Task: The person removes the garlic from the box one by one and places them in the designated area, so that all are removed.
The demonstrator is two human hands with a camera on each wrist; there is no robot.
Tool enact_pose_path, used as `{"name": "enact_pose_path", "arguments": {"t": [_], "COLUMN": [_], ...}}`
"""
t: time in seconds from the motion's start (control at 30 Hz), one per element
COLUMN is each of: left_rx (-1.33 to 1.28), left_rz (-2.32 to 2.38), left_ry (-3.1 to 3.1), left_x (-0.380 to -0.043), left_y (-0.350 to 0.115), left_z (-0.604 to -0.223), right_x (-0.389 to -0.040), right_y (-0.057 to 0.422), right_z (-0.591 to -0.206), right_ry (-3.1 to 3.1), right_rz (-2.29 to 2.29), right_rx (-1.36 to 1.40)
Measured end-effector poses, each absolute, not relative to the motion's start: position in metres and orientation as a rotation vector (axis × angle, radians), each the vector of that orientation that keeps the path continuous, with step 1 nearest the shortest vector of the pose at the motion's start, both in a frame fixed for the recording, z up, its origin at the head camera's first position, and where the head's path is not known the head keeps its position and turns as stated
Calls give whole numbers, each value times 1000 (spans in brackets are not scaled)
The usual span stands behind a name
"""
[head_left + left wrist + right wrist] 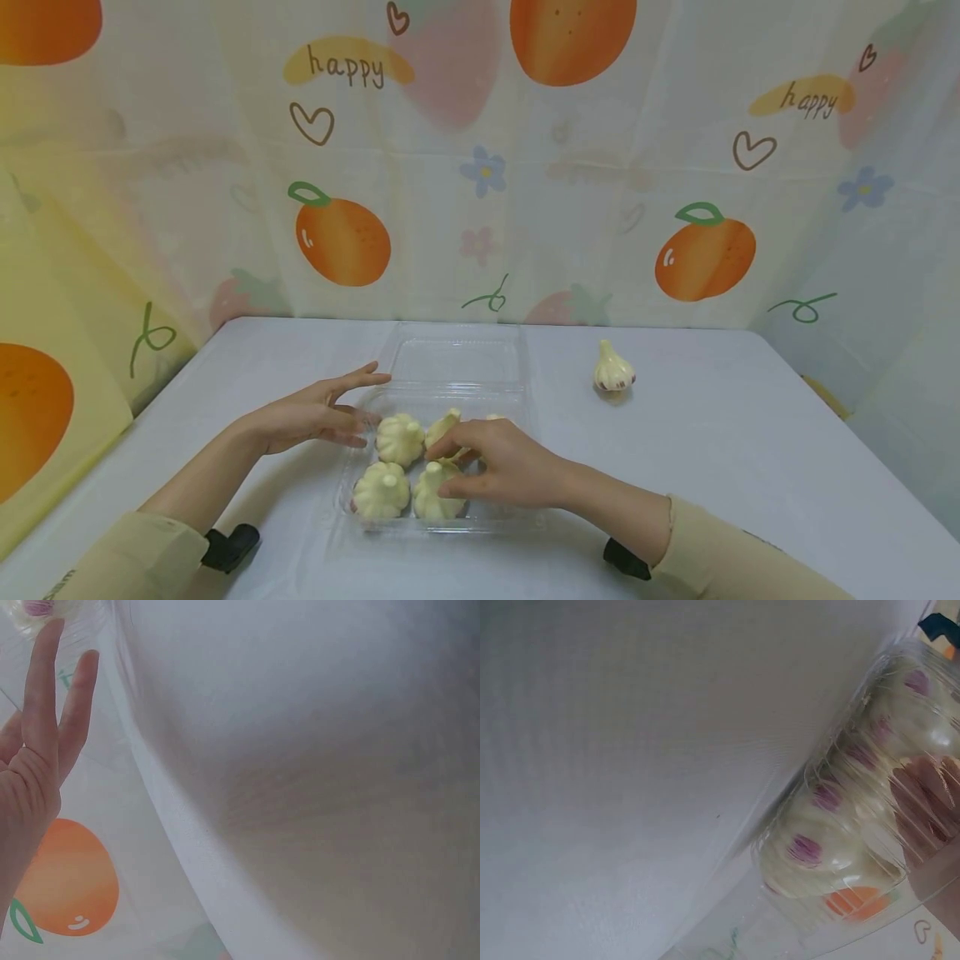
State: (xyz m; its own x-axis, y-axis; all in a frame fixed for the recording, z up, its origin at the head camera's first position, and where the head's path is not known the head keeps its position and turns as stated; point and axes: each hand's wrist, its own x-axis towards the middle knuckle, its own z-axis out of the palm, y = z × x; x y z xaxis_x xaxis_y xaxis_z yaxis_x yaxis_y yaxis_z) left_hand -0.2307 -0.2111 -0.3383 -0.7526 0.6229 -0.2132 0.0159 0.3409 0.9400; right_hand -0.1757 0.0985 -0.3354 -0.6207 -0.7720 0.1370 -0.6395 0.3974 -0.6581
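Note:
A clear plastic clamshell box (517, 523) lies on the table with its lid (459, 354) folded back. Inside sit several pale garlic bulbs, among them a back-left bulb (400, 439), a front-left bulb (381, 493) and a tilted back-middle bulb (442, 428). My right hand (510, 467) reaches over the box from the right, its bent index finger and thumb around the top of the front-middle garlic bulb (431, 498). Another bulb is mostly hidden behind this hand. At the box's left edge my left hand (318, 412) holds nothing, fingers spread and extended.
One more garlic bulb (614, 368) stands on the white table (712, 433), right of the lid. A fruit-printed cloth (555, 208) hangs behind the table. In the right wrist view, purple-marked bulbs (832, 825) show through the box wall.

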Motion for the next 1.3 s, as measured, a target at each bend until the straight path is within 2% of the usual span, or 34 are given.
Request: {"name": "enact_pose_path", "arguments": {"t": [0.3, 1.3], "left_rx": [575, 568], "left_rz": [1440, 1417], "left_ry": [2050, 2061], "left_x": [-231, -233], "left_y": [-212, -211], "left_z": [-338, -341], "right_x": [-177, -175], "right_y": [97, 97], "right_z": [-337, -343], "right_ry": [2527, 2580], "right_rz": [-877, -902], "right_rx": [-1303, -1369]}}
